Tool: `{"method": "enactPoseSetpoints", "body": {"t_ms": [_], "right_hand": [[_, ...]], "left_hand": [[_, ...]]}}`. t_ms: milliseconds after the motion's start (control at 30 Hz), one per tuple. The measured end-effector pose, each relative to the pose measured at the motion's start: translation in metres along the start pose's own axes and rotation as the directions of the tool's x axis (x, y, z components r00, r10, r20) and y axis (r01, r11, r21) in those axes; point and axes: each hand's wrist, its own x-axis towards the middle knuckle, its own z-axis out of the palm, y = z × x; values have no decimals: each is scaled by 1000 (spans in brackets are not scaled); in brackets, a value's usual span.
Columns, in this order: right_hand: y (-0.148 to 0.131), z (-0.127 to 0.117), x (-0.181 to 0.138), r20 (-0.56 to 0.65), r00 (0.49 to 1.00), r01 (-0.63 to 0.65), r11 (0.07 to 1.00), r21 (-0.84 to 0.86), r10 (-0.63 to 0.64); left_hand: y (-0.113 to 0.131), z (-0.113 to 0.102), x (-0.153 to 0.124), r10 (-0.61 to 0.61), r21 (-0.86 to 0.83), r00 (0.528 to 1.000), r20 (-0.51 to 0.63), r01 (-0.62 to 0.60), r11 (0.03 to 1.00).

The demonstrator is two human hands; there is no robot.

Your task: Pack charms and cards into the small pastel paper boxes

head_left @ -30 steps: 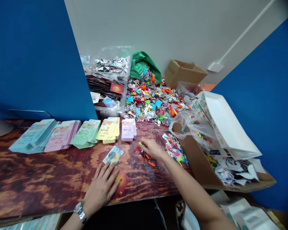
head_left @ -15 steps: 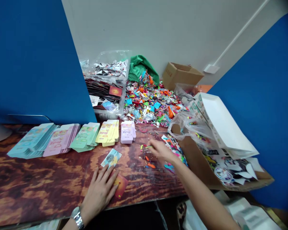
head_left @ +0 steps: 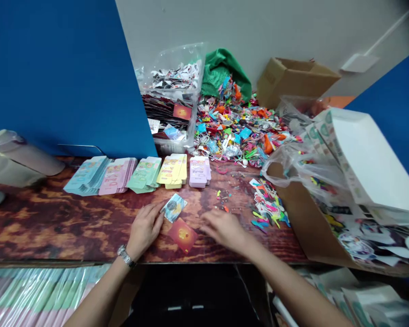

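My left hand [head_left: 145, 230], with a silver watch on the wrist, rests on the wooden table with its fingers loosely apart. Its fingertips touch the left edge of a blue picture card [head_left: 175, 207]. In front of that card lies a red card [head_left: 183, 235] with a gold design, flat on the table. Just right of the red card is my right hand [head_left: 223, 230], slightly blurred, fingers curled together. Whatever may be between those fingers is hidden. Small colourful bits [head_left: 222, 194] lie beyond it.
Stacks of blue, pink, green, yellow and purple packets [head_left: 199, 171] line the back. Behind them stand a clear bin [head_left: 192, 120] of cards and a heap of small trinkets [head_left: 238, 129]. Small toys [head_left: 271, 204] and an open cardboard box [head_left: 295, 222] are at right.
My right hand has drawn back from the small bits towards the red card. My left hand has slid left off the red card, which now shows whole. The camera view has shifted.
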Motion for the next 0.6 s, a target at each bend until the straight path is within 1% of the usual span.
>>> {"method": "enactPoseSetpoints", "body": {"t_ms": [33,67,100,167,267,400,500,600], "right_hand": [[-19,11,10,36,999,6,1000,20,-7],[-35,20,18,57,998,-41,999,-1,41],[-45,29,24,66,994,-85,996,-23,86],[-55,43,32,60,987,-147,989,-14,147],[-55,52,31,57,979,-196,980,25,195],[-55,54,23,64,974,-222,974,50,219],[-54,50,17,48,973,-227,972,63,224],[-44,42,12,46,968,-249,968,41,247]], "left_hand": [[1,0,0,8,-3,1000,4,-8,1000],[2,0,0,24,-8,1000,8,-24,1000],[4,1,-1,46,-7,999,14,-46,999],[5,7,-4,94,24,995,34,-95,995],[2,19,-9,134,131,989,69,-142,981],[-8,30,-17,195,207,978,69,-205,957],[-14,30,-22,223,238,973,53,-229,944],[-8,24,-25,228,256,973,34,-229,939]]}}
